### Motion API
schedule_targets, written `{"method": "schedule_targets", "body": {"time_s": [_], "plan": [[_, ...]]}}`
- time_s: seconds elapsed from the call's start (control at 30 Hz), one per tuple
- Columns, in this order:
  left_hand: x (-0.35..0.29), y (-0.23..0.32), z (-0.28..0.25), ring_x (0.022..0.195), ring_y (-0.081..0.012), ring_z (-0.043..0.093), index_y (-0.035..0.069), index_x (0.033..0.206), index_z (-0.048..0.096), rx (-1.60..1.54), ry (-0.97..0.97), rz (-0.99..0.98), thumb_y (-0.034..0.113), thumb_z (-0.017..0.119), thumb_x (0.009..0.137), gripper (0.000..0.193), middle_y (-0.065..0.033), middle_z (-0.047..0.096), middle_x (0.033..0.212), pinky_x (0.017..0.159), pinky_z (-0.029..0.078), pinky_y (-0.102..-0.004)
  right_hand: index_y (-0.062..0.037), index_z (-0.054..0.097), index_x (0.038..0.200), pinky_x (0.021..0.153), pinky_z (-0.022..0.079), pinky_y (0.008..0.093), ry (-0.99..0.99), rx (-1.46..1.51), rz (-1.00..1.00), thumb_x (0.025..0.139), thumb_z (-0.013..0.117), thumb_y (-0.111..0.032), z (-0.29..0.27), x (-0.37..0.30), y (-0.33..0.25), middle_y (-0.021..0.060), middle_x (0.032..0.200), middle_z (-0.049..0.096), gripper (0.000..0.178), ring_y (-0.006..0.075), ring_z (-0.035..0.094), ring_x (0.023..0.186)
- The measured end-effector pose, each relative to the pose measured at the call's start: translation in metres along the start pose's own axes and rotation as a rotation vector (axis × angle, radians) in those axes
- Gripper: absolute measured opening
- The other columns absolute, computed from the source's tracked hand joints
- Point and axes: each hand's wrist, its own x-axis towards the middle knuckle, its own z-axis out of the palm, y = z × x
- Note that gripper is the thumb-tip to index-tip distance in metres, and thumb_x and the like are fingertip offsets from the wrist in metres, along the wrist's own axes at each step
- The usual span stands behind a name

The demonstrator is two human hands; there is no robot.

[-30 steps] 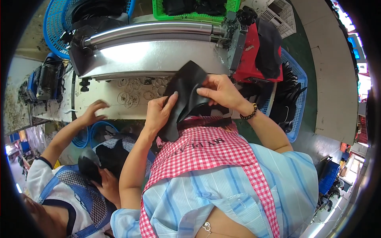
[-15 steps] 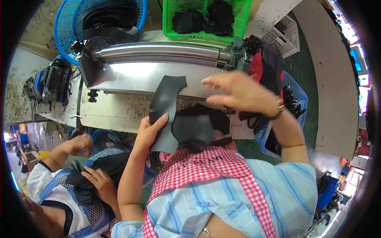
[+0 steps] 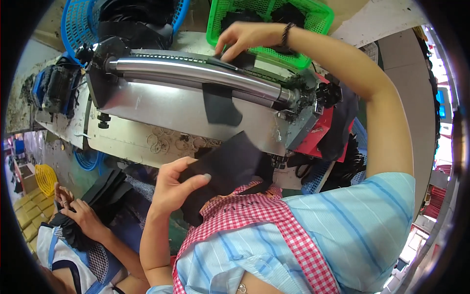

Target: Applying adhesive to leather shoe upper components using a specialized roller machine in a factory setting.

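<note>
A roller machine with a shiny metal roller [image 3: 196, 73] stands before me. One dark leather-like piece [image 3: 221, 105] sticks out under the roller onto the metal plate [image 3: 152, 100]. My right hand [image 3: 242, 40] reaches over the roller, thumb and fingers pinched on the edge of a dark piece [image 3: 219, 62] at its far side. Whether both parts are one piece I cannot tell. Lower down, close to the apron, my left hand [image 3: 177, 188] grips a broad black leather-like piece [image 3: 227, 159], thumb on top.
A blue basket [image 3: 73, 29] and a green basket [image 3: 320, 22] hold black pieces behind the machine. Rubber bands [image 3: 159, 142] lie on the table below the plate. At the left, a co-worker's hands [image 3: 81, 213] handle a black stack. Another blue basket [image 3: 313, 183] stands at the right.
My right hand has gone from above the plate to the roller's far side and pinched a piece there. A piece now sits under the roller. The co-worker's hands have come together.
</note>
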Motion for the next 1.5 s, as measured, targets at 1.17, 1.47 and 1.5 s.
{"method": "schedule_targets", "body": {"time_s": [1.17, 1.47, 1.5], "plan": [[-0.034, 0.010, -0.013, 0.058, -0.0020, 0.052, -0.001, 0.079, 0.066, -0.017, 0.280, 0.131, 0.019, 0.064, 0.089, 0.023, 0.0024, 0.062, 0.070, 0.050, 0.042, -0.0181, 0.0004, 0.064, 0.083, 0.062, 0.046, 0.0305, 0.247, -0.372, -0.317, 0.077, 0.071, -0.017, 0.116, -0.073, -0.140, 0.0096, 0.075, 0.061, 0.019, 0.0206, 0.060, 0.070], [-0.010, -0.001, -0.005, 0.060, -0.0049, 0.056, -0.001, 0.082, 0.066, -0.024, 0.182, -0.103, 0.023, 0.067, 0.086, 0.025, -0.0008, 0.064, 0.072, 0.053, 0.044, -0.0203, -0.0008, 0.060, 0.080, 0.071, 0.048, 0.0353, 0.356, -0.728, -0.584, 0.076, 0.066, -0.011, 0.054, -0.073, -0.132, 0.0116, 0.081, 0.058, 0.012, 0.0269, 0.060, 0.078], [-0.003, -0.004, -0.002, 0.058, -0.0051, 0.055, -0.002, 0.081, 0.066, 0.022, 0.197, -0.155, 0.025, 0.066, 0.087, 0.028, -0.0006, 0.063, 0.071, 0.051, 0.044, -0.0215, -0.0007, 0.061, 0.082, 0.069, 0.048, 0.0338, 0.412, -0.776, -0.693, 0.071, 0.059, -0.002, 0.026, -0.081, -0.137, 0.0150, 0.082, 0.060, 0.011, 0.0300, 0.058, 0.078]]}}
